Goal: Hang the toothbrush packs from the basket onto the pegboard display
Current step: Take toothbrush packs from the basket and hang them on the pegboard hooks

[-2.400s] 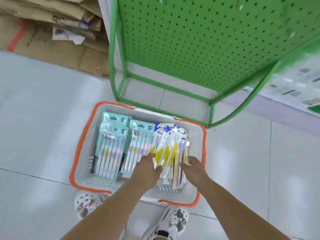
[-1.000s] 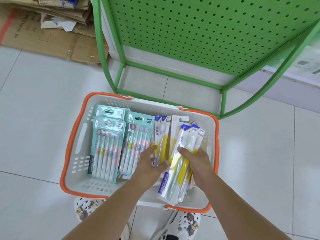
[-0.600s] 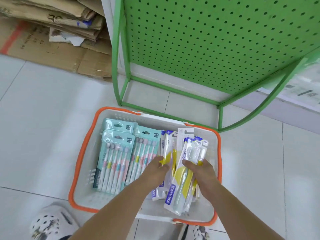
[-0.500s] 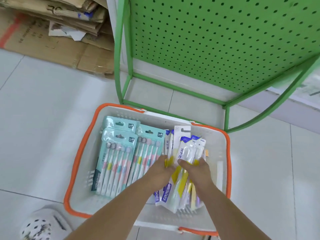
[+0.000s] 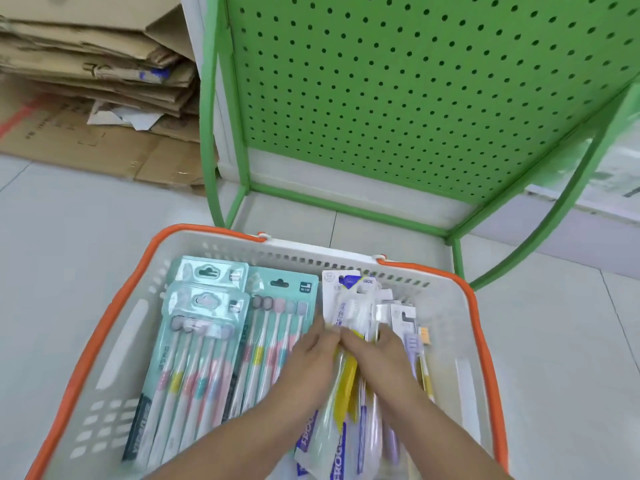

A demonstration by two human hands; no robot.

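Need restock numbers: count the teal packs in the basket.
3 teal packs: front left, one partly under it at the back, one beside the left hand. More may be hidden.

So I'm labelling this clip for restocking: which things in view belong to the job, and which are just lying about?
Part of the job:
- white-and-yellow toothbrush packs, gripped by left hand and right hand
- teal toothbrush packs
- basket
- green pegboard

Just lying about:
- flattened cardboard boxes
- torn white paper among them
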